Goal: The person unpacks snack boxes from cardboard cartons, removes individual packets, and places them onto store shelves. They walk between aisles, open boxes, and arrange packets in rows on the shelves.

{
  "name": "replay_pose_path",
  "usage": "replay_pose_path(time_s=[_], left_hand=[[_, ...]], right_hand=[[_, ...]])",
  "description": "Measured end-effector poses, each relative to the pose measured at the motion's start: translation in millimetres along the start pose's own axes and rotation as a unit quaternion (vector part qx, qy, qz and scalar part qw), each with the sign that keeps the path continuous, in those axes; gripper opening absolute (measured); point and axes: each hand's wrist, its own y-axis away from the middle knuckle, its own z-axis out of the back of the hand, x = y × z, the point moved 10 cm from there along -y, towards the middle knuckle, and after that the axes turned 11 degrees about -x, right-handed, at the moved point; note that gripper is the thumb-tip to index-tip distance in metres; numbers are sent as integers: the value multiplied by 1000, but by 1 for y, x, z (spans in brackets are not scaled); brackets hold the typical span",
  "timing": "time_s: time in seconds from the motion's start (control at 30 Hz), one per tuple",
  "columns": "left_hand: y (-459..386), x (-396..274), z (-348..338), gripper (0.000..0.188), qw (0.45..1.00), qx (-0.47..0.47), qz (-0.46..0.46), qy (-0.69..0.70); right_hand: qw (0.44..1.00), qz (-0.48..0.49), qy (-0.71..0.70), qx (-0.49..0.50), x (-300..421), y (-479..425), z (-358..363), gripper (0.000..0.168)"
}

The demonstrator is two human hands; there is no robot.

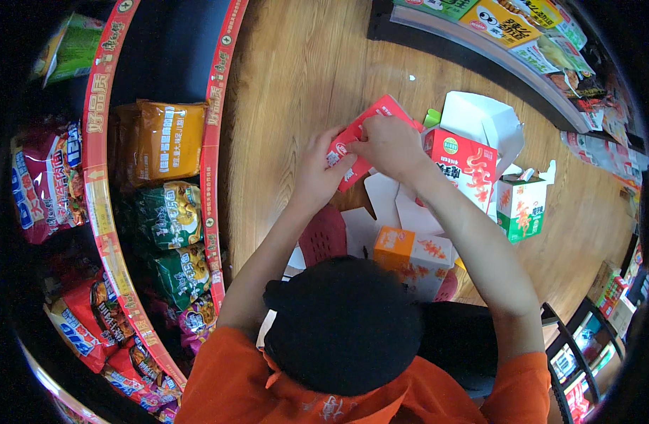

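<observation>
My left hand (321,167) grips the lower left end of a red printed cardboard box (380,108), its thumb on the near face. Across the middle of the same box lies my right hand (388,143), its fingers bent against the surface. The box is held tilted above the wood floor. Just right of it stands a second red carton (465,167) with a white-lined flap (478,119) raised behind. A green and white carton (521,206) is further right. An orange and white carton (414,252) lies nearer to me, partly hidden by my head in a black cap.
Shelves on the left hold an orange noodle packet (165,140), green noodle packets (173,214) and red ones (96,318). A dark shelf with snack packets (499,24) curves along the upper right. Pink perforated shoes (324,236) and white cardboard flaps (382,199) lie between the cartons.
</observation>
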Motion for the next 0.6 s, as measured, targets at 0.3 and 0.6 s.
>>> replay_pose_path(time_s=[0.3, 0.6], left_hand=[[-4, 4, 0, 28, 995, -27, 34, 86], [-1, 10, -5, 26, 984, -33, 104, 143]], right_hand=[[993, 27, -114, 3, -6, 7, -5, 21], [972, 31, -227, -48, -11, 20, -4, 14]])
